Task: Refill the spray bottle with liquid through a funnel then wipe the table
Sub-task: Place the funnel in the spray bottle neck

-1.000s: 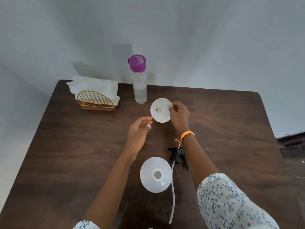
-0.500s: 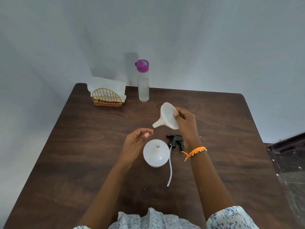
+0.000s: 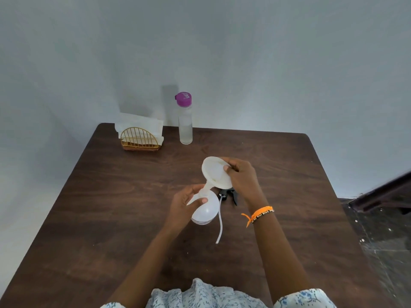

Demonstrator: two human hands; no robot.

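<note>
Just in front of the sprayer head, which lies on the table with its tube trailing toward the person, stands the open spray bottle, and that is where both hands have met. The left hand curls round the bottle's shoulder and neck, thumb pressed to the front, holding it upright. The right hand pinches the rim of the funnel between thumb and fingers, the bowl tipped toward the left and the spout angled down at the bottle's mouth. Whether the spout is already inside the neck or only at its lip is hard to say, since the left fingers cover the joint. This looks like the seating of the funnel, the first part of the refill, with no pouring begun. Beyond the bottle, near the far edge, the water bottle with its purple cap stands closed, and to its left a napkin holder holds white napkins. The next move probably calls for straightening the funnel until it sits square in the neck, then freeing the right hand to fetch and uncap the water bottle while the left hand steadies the bottle against tipping.
</note>
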